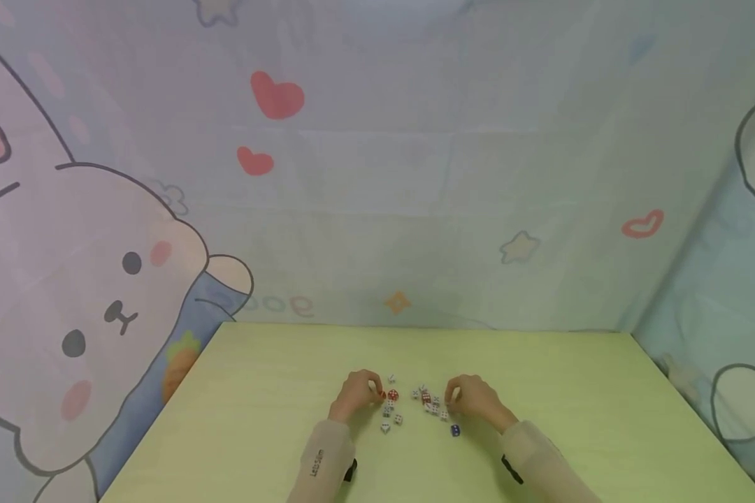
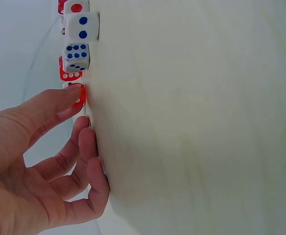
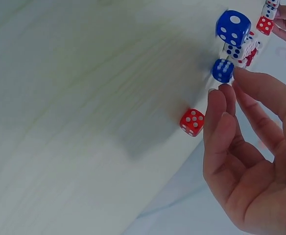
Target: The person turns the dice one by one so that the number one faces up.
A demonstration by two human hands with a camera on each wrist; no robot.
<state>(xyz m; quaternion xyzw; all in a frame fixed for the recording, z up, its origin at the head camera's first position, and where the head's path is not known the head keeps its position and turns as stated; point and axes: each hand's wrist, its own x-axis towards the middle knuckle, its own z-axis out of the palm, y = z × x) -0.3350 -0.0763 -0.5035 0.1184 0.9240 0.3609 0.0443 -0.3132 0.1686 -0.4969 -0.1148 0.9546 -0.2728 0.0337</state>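
Note:
My left hand (image 1: 356, 390) pinches a red die (image 2: 79, 96) between thumb and index finger, its other fingers curled near the table. Just beyond it lie another red die (image 1: 393, 395) and several white dice (image 2: 82, 27) with coloured pips. My right hand (image 1: 475, 397) pinches a blue die (image 3: 223, 71) at the tips of thumb and fingers. Close by lies a larger-looking blue die (image 3: 233, 28), and a red die (image 3: 192, 122) sits beside the fingers. Several white dice (image 1: 443, 416) and a red die (image 1: 426, 397) form a cluster left of the right hand.
The dice lie in two loose groups on a pale yellow-green table (image 1: 277, 377). A few white dice (image 1: 385, 427) lie nearer me, between the hands. Behind the table hangs a printed cloth (image 1: 447, 175) with a rabbit and hearts.

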